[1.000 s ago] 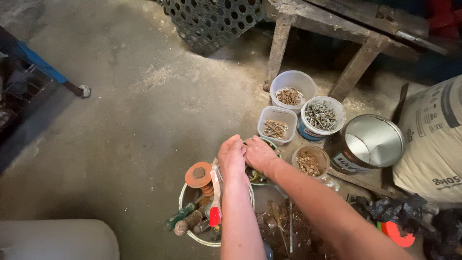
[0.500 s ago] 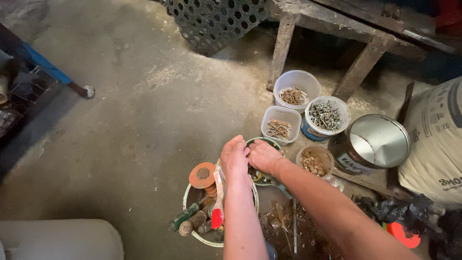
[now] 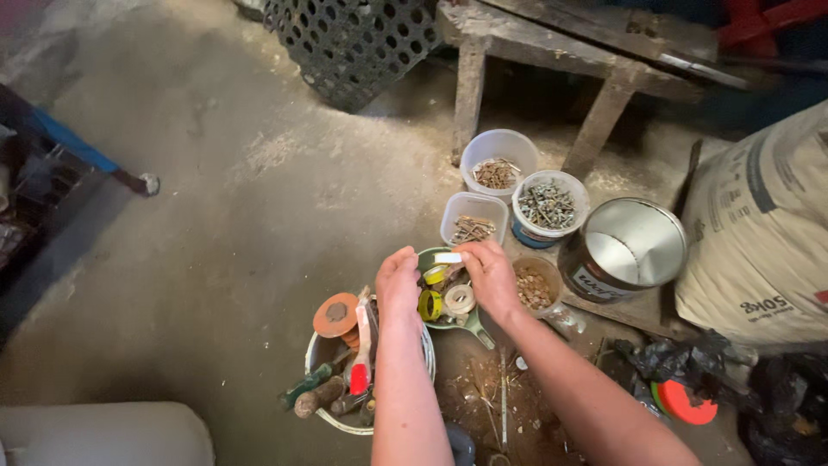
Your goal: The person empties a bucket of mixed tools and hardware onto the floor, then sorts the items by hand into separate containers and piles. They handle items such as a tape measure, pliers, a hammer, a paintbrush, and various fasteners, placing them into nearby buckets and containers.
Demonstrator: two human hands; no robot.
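A small white flat piece (image 3: 448, 257) is pinched by the fingertips of both the left hand (image 3: 398, 280) and right hand (image 3: 488, 274), over a green plastic bowl (image 3: 431, 259) of tape rolls on the dusty concrete floor (image 3: 216, 216), near round tubs of screws (image 3: 548, 205)

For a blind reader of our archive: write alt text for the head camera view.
Two bare hands, left hand and right hand, hold a small white strip above a green plastic dish of tape rolls on a dusty concrete floor. Around them stand clear plastic tubs of screws, an open metal tin and a white bucket of hand tools.
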